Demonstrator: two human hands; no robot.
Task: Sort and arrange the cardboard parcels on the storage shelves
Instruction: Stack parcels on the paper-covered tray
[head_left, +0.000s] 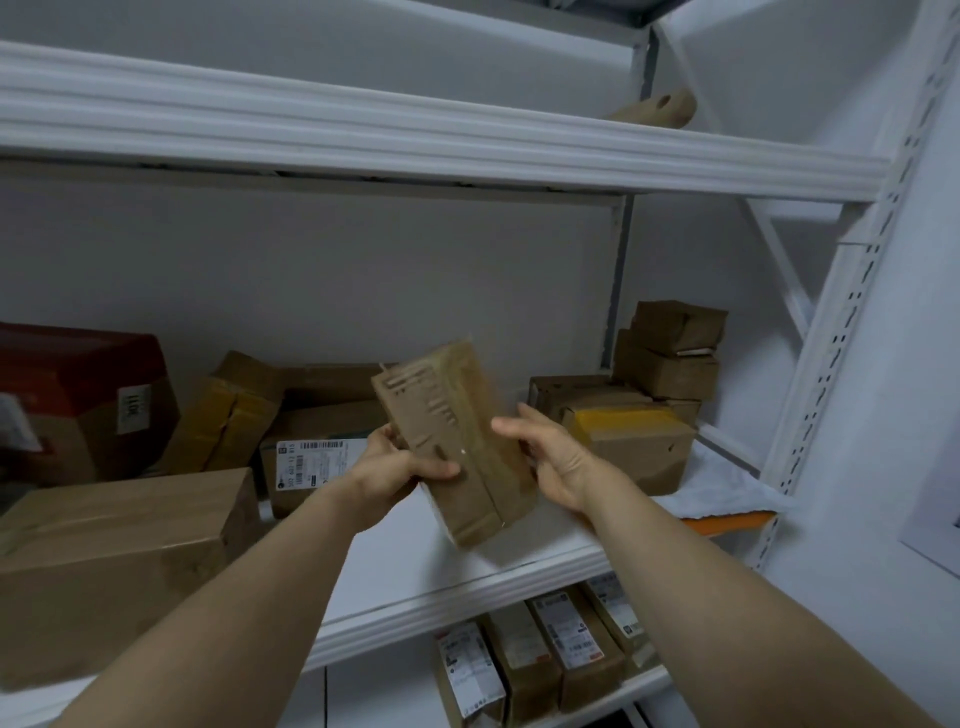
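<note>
A flat brown cardboard parcel, wrapped in clear tape, is tilted in the air above the middle shelf. My left hand grips its left edge, thumb across the front face. My right hand is at the parcel's right edge with fingers spread and nearly straight, palm toward the box. The parcel is blurred by motion.
On the middle shelf stand a large box at the left, a red-topped box, a labelled box, and stacked boxes with a yellow-taped one at the right. Several labelled parcels stand upright on the shelf below. White upright at the right.
</note>
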